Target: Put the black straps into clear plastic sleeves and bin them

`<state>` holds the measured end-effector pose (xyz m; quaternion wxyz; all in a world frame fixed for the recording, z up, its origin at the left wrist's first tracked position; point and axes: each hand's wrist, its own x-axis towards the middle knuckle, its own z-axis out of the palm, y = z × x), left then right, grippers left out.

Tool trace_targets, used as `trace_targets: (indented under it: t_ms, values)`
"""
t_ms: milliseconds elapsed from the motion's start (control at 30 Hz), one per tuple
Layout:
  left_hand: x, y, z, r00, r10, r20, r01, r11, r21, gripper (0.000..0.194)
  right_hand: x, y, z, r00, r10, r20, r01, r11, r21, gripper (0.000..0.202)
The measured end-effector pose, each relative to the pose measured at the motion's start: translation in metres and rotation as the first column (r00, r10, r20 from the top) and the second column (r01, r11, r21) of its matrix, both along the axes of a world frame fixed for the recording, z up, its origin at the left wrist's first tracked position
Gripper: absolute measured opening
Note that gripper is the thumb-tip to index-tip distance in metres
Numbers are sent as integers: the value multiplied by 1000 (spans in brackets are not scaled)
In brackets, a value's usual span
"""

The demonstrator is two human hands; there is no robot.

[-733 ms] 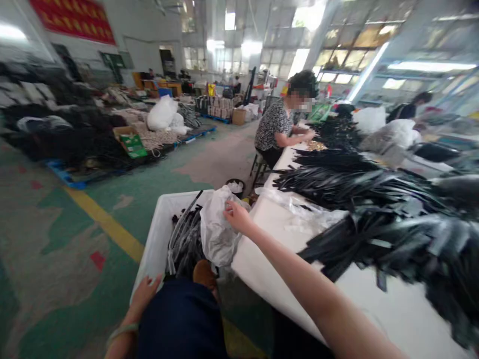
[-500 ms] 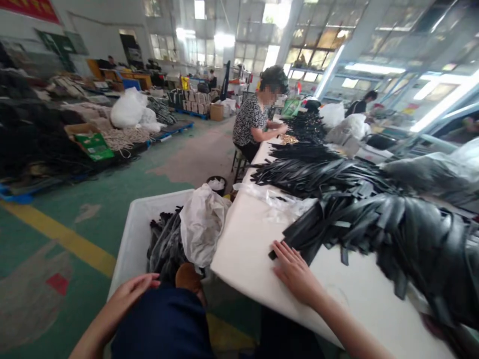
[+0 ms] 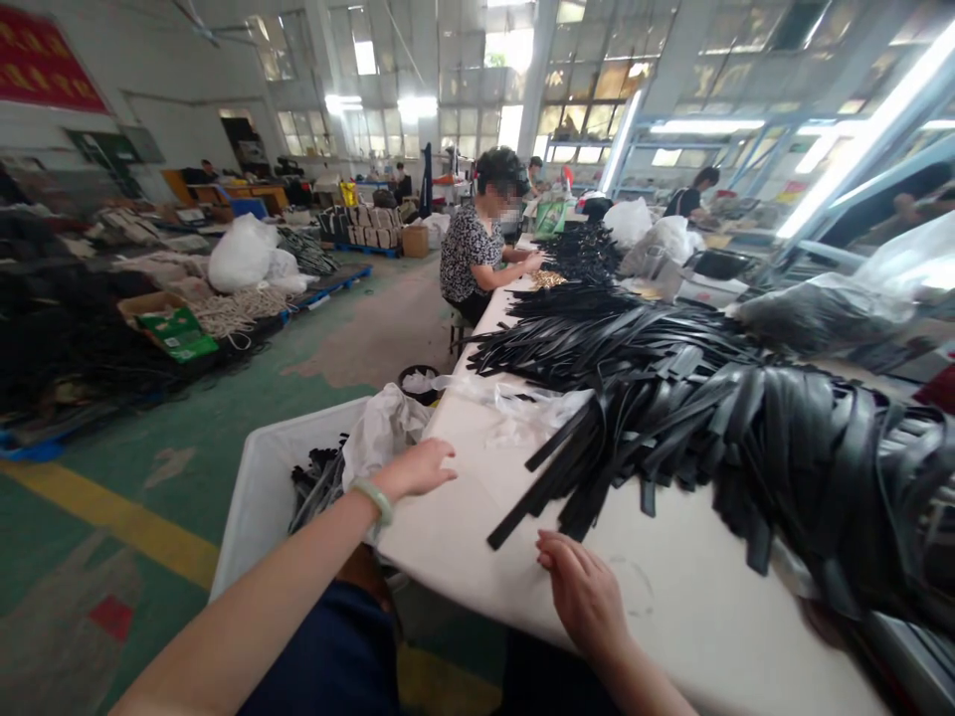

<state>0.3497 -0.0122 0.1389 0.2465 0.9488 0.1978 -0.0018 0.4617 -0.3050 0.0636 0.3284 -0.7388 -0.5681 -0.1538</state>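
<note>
Both grips look half open, nothing visible in them: left hand (image 3: 422, 467) over the worktop (image 3: 693, 587), right hand (image 3: 589, 597) near black strips (image 3: 791, 428). Those lie loosely heaped toward one o'clock, none taken up; dark pieces (image 3: 314, 482) fill part of the white bin (image 3: 250, 497) at ten.

Left hand (image 3: 422, 467) outstretched (loosely open); right hand (image 3: 587, 595) lower, half-curled

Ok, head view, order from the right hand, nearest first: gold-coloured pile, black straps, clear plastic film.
1. Black straps, near ends just beyond the right hand.
2. Clear plastic film, farther up the table.
3. Gold-coloured pile, by the co-worker's hands.
</note>
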Motion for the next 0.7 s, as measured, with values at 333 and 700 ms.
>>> trace_targets:
  t_ms: [333,700]
  values:
    - [125,77,-23,922,313,228,-364,901,237,33,9,-16,-15,999,-32,30,36,990,-134,37]
    - [98,80,-36,904,261,339,-251,965,-72,45,14,-10,-14,999,-12,44,16,995,-100,42]
